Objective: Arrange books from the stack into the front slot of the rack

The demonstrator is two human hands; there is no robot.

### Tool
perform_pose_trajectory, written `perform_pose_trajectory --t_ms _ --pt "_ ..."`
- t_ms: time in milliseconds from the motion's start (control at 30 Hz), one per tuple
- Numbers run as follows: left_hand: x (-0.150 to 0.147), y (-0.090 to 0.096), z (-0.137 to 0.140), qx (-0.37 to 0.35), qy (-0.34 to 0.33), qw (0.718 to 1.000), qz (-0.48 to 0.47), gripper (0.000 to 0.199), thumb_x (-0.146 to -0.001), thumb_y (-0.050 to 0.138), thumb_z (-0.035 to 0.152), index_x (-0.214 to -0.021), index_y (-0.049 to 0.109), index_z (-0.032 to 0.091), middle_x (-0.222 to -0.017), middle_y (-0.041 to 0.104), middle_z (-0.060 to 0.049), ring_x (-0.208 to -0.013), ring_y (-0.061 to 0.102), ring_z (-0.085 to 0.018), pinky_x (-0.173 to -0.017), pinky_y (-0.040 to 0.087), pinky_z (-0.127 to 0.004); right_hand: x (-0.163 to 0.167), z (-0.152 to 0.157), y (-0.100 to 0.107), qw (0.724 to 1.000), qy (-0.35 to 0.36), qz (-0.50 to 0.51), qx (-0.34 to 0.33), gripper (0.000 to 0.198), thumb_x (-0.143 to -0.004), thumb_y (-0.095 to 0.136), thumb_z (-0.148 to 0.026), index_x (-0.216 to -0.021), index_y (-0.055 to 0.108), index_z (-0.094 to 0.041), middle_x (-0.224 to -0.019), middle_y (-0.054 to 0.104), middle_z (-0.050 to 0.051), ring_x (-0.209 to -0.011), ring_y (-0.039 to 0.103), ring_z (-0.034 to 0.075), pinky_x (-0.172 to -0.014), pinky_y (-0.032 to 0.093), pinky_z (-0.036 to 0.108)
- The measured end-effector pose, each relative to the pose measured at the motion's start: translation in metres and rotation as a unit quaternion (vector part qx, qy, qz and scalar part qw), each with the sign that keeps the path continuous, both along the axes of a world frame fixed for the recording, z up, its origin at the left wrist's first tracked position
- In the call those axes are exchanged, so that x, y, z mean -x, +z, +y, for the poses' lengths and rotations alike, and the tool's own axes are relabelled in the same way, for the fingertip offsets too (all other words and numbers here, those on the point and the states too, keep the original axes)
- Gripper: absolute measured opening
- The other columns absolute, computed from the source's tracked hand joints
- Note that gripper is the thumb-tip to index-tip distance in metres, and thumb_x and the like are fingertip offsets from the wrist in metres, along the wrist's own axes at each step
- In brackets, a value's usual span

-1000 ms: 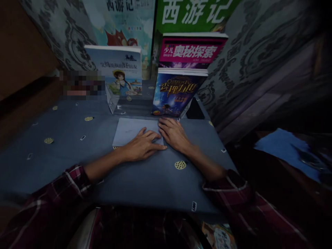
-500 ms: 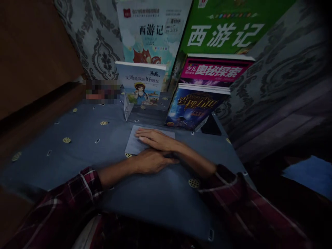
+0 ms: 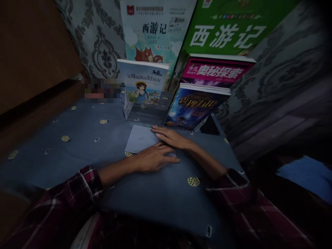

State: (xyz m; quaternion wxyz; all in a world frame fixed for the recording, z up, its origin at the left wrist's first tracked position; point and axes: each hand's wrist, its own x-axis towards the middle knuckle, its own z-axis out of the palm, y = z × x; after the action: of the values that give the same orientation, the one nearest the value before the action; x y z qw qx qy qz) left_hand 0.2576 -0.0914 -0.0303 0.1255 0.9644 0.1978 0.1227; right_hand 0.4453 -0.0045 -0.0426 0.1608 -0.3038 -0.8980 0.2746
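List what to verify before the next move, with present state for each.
1. Pale sheet flat on the tablecloth: ok.
2. Left hand at the sheet's near edge, fingers extended: ok.
3. Right hand over the sheet's right part: ok.
4. Sheet fully uncovered: not ok, the hands hide its right part.
5. Hands clear of each other: cannot tell, they meet in this view.
6. Dark blue book propped up beyond the hands: ok.
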Motion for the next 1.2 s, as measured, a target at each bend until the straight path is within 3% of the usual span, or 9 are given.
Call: perform_pose_trajectory --t_ms 133,233,300,500,667,800,933,1100,1200 --pt "-0.001 -0.004 -0.001 -0.002 0.008 1.000 -0.014 0.039 -0.103 0.052 0.023 -0.141 0.057 0.021 -0.141 0.062 -0.013 -0.138 0.052 -0.025 -0.121 0.035 -0.047 -0.029 -0.019 -0.001 0.998 -0.054 0.005 -0.009 0.060 -0.105 0.036 -0.059 -0.148 0.056 -0.023 -0.160 0.047 0.012 -0.152 0.038 0.030 -0.126 0.029 0.059" --pt "0.002 0.000 -0.006 -0.023 0.045 0.998 0.038 0.041 -0.104 0.051 0.027 -0.144 0.052 0.022 -0.143 0.060 -0.015 -0.143 0.048 -0.029 -0.118 0.035 -0.055 -0.040 -0.032 -0.002 0.996 -0.081 0.016 -0.017 0.049 -0.106 0.040 -0.050 -0.146 0.058 -0.026 -0.158 0.050 0.010 -0.149 0.043 0.029 -0.123 0.035 0.059" --pt "0.009 0.006 -0.011 -0.046 0.067 0.992 0.094 0.043 -0.104 0.047 0.025 -0.147 0.049 0.024 -0.146 0.058 -0.016 -0.145 0.045 -0.033 -0.115 0.038 -0.059 -0.044 -0.039 -0.003 0.996 -0.089 0.016 -0.026 0.047 -0.106 0.042 -0.045 -0.146 0.057 -0.027 -0.158 0.051 0.009 -0.148 0.044 0.029 -0.122 0.036 0.059" --pt "0.037 0.025 -0.021 -0.085 0.088 0.972 0.202 0.060 -0.098 0.041 0.008 -0.156 0.036 0.026 -0.154 0.050 -0.018 -0.140 0.049 -0.039 -0.101 0.050 -0.054 -0.042 -0.053 -0.007 0.992 -0.109 -0.010 -0.056 0.054 -0.104 0.045 -0.051 -0.149 0.054 -0.022 -0.160 0.046 0.015 -0.150 0.040 0.032 -0.124 0.030 0.062" --pt "0.052 0.015 -0.019 -0.107 0.159 0.961 0.200 0.059 -0.098 0.041 0.006 -0.154 0.041 0.022 -0.154 0.050 -0.020 -0.142 0.048 -0.040 -0.101 0.051 -0.058 -0.040 -0.063 -0.002 0.993 -0.109 -0.004 -0.046 0.057 -0.100 0.052 -0.057 -0.145 0.059 -0.024 -0.159 0.048 0.016 -0.148 0.044 0.034 -0.120 0.035 0.062" --pt "0.071 0.004 -0.014 -0.099 0.194 0.970 0.110 0.052 -0.099 0.040 0.007 -0.147 0.052 0.023 -0.146 0.061 -0.014 -0.141 0.053 -0.031 -0.109 0.049 -0.052 -0.039 -0.070 0.008 0.992 -0.118 0.030 -0.022 0.053 -0.095 0.062 -0.058 -0.136 0.067 -0.026 -0.152 0.056 0.016 -0.142 0.051 0.035 -0.116 0.040 0.063" --pt "0.093 0.010 -0.007 -0.028 0.151 0.983 -0.095 0.040 -0.105 0.039 0.019 -0.138 0.062 0.025 -0.131 0.072 -0.010 -0.127 0.066 -0.023 -0.106 0.053 -0.041 -0.036 -0.073 0.016 0.985 -0.102 0.134 0.045 0.045 -0.089 0.071 -0.054 -0.126 0.073 -0.029 -0.141 0.066 0.011 -0.132 0.061 0.032 -0.113 0.045 0.058" --pt "0.101 0.035 -0.010 0.120 0.162 0.949 -0.243 0.031 -0.104 0.051 0.032 -0.125 0.072 0.025 -0.121 0.076 -0.007 -0.113 0.072 -0.022 -0.100 0.055 -0.036 -0.023 -0.073 0.017 0.956 -0.120 0.240 0.122 0.038 -0.082 0.078 -0.054 -0.109 0.080 -0.027 -0.122 0.076 0.008 -0.121 0.068 0.029 -0.110 0.049 0.051" --pt "0.097 0.045 -0.013 0.189 0.196 0.914 -0.301 0.028 -0.099 0.060 0.040 -0.114 0.076 0.023 -0.110 0.078 -0.005 -0.103 0.072 -0.023 -0.094 0.057 -0.035 -0.013 -0.074 0.014 0.936 -0.174 0.272 0.137 0.037 -0.080 0.077 -0.058 -0.096 0.081 -0.025 -0.104 0.079 0.006 -0.103 0.073 0.027 -0.095 0.057 0.045"
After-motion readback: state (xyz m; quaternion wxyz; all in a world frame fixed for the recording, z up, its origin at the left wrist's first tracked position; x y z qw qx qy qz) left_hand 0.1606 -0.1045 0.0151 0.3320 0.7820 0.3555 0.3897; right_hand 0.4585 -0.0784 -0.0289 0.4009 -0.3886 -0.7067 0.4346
